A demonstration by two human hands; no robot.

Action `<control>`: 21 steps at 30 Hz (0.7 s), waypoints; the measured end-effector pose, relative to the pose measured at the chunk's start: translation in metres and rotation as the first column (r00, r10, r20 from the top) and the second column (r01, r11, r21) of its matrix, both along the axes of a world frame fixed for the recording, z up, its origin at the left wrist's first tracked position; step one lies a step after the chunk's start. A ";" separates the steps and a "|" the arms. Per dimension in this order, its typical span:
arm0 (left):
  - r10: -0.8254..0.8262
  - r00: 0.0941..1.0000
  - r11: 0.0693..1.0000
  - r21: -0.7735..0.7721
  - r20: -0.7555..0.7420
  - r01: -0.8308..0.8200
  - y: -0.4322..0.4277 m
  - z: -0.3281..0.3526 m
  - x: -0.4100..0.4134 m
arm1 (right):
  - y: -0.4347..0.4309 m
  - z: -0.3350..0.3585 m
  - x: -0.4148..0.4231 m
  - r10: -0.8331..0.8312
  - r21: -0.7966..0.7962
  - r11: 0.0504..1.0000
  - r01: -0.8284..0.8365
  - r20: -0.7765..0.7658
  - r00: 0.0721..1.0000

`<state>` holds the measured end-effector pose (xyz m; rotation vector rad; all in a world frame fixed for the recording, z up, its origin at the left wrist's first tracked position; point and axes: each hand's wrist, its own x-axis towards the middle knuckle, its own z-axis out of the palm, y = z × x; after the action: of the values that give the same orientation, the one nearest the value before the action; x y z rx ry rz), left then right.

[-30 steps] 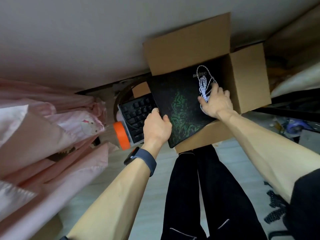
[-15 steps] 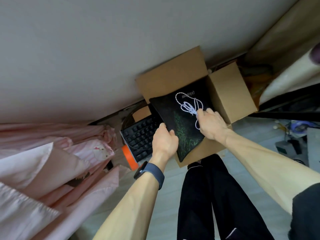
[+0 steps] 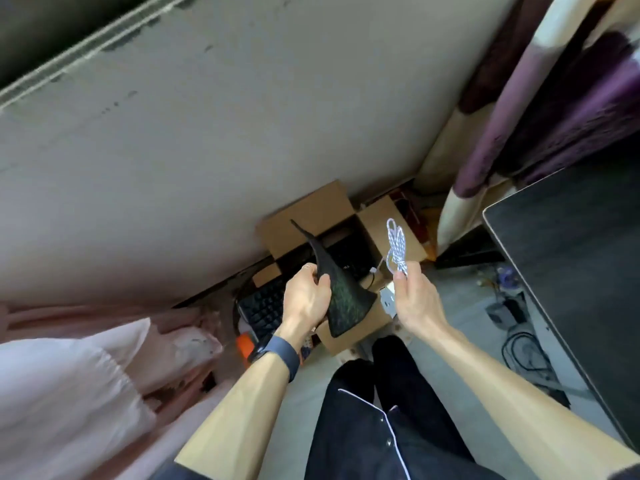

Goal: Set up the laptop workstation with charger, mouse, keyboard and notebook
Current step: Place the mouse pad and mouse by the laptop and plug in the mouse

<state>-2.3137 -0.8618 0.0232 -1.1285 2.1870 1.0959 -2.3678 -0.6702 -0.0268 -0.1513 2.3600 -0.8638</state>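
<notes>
Two hands are seen, with one thing held in each. The left hand (image 3: pixel 306 299) is curled round the edge of one black mouse pad (image 3: pixel 346 301) with a green pattern; the pad is held up on edge in front of one open cardboard box (image 3: pixel 304 216), so that part of the box's inside is hidden by it. One white braided cable (image 3: pixel 396 245), bundled into loops, is pinched between the thumb and fingertips of the right hand (image 3: pixel 415 301); it is held raised in front of the box's right flap, apart from the pad.

One black keyboard (image 3: pixel 261 306) is seen just left of the box, partly covered by the left hand and wrist; one orange object (image 3: pixel 244 342) at its near end is largely hidden by the wrist, on which one dark band (image 3: pixel 284 355) is worn. One small white block (image 3: pixel 387 299) is seen by the box's near corner; what it is cannot be told.

Pink and white fabric (image 3: pixel 86 375) is piled at the left; one dark desk top (image 3: pixel 571 254) stands at the right, with a purple and cream curtain (image 3: pixel 540 98) beyond it; loose dark cables (image 3: pixel 526 355) lie on the floor beside the desk's edge.
</notes>
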 end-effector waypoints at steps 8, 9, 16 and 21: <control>-0.281 0.918 0.953 0.032 -0.280 0.302 0.058 0.117 -0.021 | 0.082 0.151 0.029 -0.424 -0.110 0.904 0.412 -0.115 0.898; -0.329 0.894 0.935 0.031 -0.303 0.354 0.065 0.124 -0.022 | 0.089 0.157 0.037 -0.492 -0.113 0.870 0.480 -0.122 0.862; -0.564 0.662 0.752 0.022 -0.493 0.658 0.146 0.202 -0.015 | 0.159 0.187 0.124 -0.892 -0.259 0.447 0.856 -0.051 0.450; -0.673 0.466 0.570 0.000 -0.574 0.822 0.231 0.235 0.001 | 0.219 0.181 0.203 -0.986 -0.244 0.131 0.961 0.070 0.152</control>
<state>-2.3129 -0.6306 0.2585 0.3950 2.3738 1.2700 -2.1646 -0.4510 0.1546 1.5536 2.2027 -1.7512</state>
